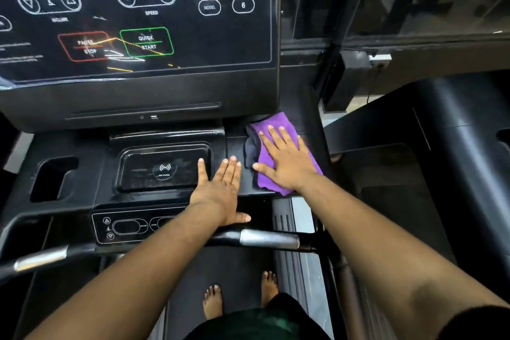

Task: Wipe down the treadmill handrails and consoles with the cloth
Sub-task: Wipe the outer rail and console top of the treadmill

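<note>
Left hand (220, 188) lies flat (no grip) on glossy console (82, 174); right hand (287, 163), fingers spread, presses crumpled purple cloth (278, 125).

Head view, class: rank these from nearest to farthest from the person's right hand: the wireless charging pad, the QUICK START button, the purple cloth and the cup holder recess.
Starting from the right hand:
1. Purple cloth, directly under the palm, touching.
2. Wireless charging pad, centre of the tray, to its left.
3. QUICK START button, up on the console screen.
4. Cup holder recess, far left of the tray.
</note>
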{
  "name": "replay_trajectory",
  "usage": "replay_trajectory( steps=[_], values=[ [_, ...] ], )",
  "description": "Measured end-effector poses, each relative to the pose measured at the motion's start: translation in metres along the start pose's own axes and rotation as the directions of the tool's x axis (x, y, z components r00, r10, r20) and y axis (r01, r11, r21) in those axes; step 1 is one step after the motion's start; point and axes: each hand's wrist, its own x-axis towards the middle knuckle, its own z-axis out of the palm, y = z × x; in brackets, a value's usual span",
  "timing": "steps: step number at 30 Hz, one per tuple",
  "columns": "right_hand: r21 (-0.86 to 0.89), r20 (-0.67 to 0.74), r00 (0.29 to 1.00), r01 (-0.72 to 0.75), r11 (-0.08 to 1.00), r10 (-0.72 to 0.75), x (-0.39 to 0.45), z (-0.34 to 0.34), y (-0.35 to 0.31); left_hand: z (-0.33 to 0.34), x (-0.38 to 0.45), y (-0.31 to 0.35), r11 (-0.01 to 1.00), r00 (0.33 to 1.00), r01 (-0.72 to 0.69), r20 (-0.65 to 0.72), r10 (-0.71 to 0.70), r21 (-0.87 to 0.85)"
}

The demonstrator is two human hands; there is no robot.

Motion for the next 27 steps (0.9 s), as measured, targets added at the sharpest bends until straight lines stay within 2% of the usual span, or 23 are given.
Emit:
replay_trajectory(
  steps=[2, 4, 6, 8, 11, 14, 17, 19, 21, 23, 25, 26, 27],
  values=[
    [-0.008, -0.003, 0.993, -0.119, 0.993, 0.119, -0.009, 0.0, 0.025, -0.001, 0.0, -0.002, 1.0, 1.0, -0.008, 0.011, 0.008, -0.027],
    [0.098, 0.008, 0.94, -0.34, 0.935, 0.341, -0.011, -0.001, 0.048, -0.001, 0.001, -0.003, 0.999, 1.0, -0.014, 0.013, 0.014, -0.05],
    [0.208, 0.042, 0.9, -0.433, 0.877, 0.434, 0.0, -0.004, 0.052, -0.001, 0.0, -0.003, 0.999, 1.0, -0.014, 0.009, 0.015, -0.049],
    [0.187, 0.008, 0.925, -0.376, 0.908, 0.381, 0.013, -0.005, 0.038, 0.0, 0.0, -0.002, 0.999, 1.0, -0.013, 0.008, 0.013, -0.036],
    [0.112, -0.041, 0.985, -0.161, 0.981, 0.167, 0.024, -0.003, 0.004, 0.0, 0.002, -0.002, 0.999, 1.0, -0.007, 0.014, 0.008, -0.039],
    [0.189, -0.034, 0.999, 0.035, 0.981, -0.029, 0.018, 0.002, -0.027, -0.003, 0.0, -0.003, 0.999, 0.999, -0.003, 0.033, 0.004, -0.054],
    [0.289, -0.012, 0.984, 0.175, 0.941, -0.179, -0.004, 0.009, -0.027, -0.006, 0.0, -0.005, 0.996, 0.999, -0.013, 0.051, 0.018, -0.085],
    [0.327, 0.012, 0.977, 0.197, 0.924, -0.213, -0.024, 0.008, -0.015, -0.007, 0.0, -0.006, 0.994, 0.998, -0.02, 0.06, 0.027, -0.107],
    [0.24, 0.015, 0.967, 0.245, 0.939, -0.256, -0.044, 0.001, -0.005, -0.005, 0.001, -0.007, 0.993, 0.997, -0.027, 0.062, 0.034, -0.116],
    [0.137, -0.087, 0.959, 0.281, 0.95, -0.272, -0.063, -0.011, 0.001, -0.004, 0.001, -0.007, 0.991, 0.998, -0.035, 0.055, 0.043, -0.128],
    [0.118, -0.266, 0.95, 0.198, 0.973, -0.161, -0.08, -0.023, 0.004, -0.003, 0.0, -0.007, 0.991, 0.998, -0.041, 0.05, 0.048, -0.127],
    [0.097, -0.306, 0.948, 0.127, 0.987, -0.092, -0.087, -0.027, 0.005, -0.003, 0.0, -0.006, 0.991, 0.998, -0.041, 0.049, 0.048, -0.124],
    [0.052, -0.248, 0.968, 0.06, 0.997, -0.045, -0.091, -0.028, 0.005, -0.002, 0.001, -0.006, 0.992, 0.998, -0.038, 0.047, 0.044, -0.12]
  ],
)
